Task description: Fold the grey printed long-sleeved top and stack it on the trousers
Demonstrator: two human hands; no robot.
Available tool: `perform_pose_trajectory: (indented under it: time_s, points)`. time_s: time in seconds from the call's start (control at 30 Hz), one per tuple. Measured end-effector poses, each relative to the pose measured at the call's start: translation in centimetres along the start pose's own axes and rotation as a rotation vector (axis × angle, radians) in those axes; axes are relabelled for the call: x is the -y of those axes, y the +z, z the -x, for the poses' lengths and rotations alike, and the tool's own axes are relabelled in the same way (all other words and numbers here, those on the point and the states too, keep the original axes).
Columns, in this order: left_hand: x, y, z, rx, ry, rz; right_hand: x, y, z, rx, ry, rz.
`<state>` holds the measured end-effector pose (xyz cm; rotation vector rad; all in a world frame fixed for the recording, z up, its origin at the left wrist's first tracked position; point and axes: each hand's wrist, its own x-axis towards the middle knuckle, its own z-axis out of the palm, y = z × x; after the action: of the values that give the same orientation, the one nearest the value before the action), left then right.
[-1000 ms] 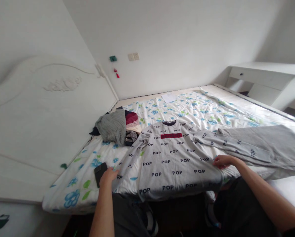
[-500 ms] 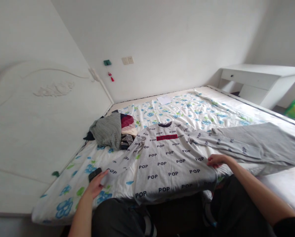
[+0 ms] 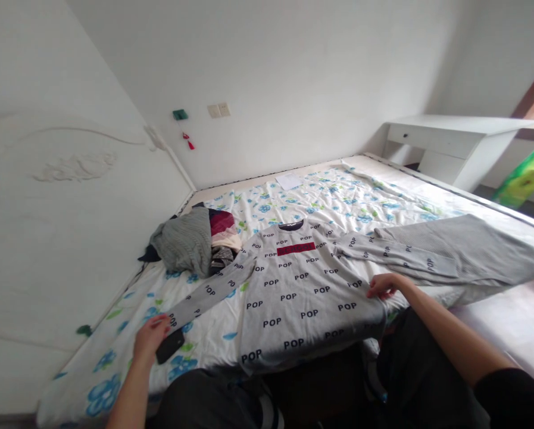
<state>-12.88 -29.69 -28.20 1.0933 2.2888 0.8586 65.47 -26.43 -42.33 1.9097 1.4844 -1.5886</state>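
sleeve (image 3: pixel 211 290) drawn outward over flowered sheet (image 3: pixel 333 193); white desk (image 3: pixel 436 143) beyond.

dark marks on the red bar (image 3: pixel 296 249) of the shirt (image 3: pixel 289 298) are unreadable; the right edge crops a green object (image 3: pixel 522 180)

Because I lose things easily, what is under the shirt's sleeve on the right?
The sleeve lies partly on grey cloth and partly on the floral sheet; anything fully covered cannot be seen.
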Motion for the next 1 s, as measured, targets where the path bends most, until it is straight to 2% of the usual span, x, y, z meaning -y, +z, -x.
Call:
perform_pose_trajectory:
  time_s: [0.07,0.13,0.2,0.43,0.6,0.73,0.83,1.0]
  points:
    - [-0.7,4.1,2.2,0.353,-0.118,0.029,0.4,-0.2,0.6,-0.005,0.014,0.013]
    - [-1.2,7.4,4.1,0.662,-0.202,-0.030,0.7,-0.3,1.2,-0.003,0.027,0.024]
    - [-1.8,9.3,5.3,0.832,-0.208,-0.073,0.8,-0.3,1.7,0.007,0.043,0.029]
    - [-2.8,11.2,6.2,1.044,-0.076,-0.192,0.3,-0.8,3.0,0.035,0.032,-0.073]
    - [-1.7,12.5,6.7,1.211,0.003,-0.354,-0.8,-1.5,4.5,0.038,-0.032,-0.182]
    - [-0.9,13.3,6.9,1.408,0.010,-0.530,-1.5,-1.8,5.1,0.009,0.037,-0.292]
    - [-0.6,13.9,6.8,1.431,0.038,-0.584,-2.4,-2.4,5.0,-0.137,0.074,-0.375]
    - [-0.4,14.4,5.9,1.233,0.063,-0.567,-5.9,-4.3,4.9,-0.597,0.037,-0.854]
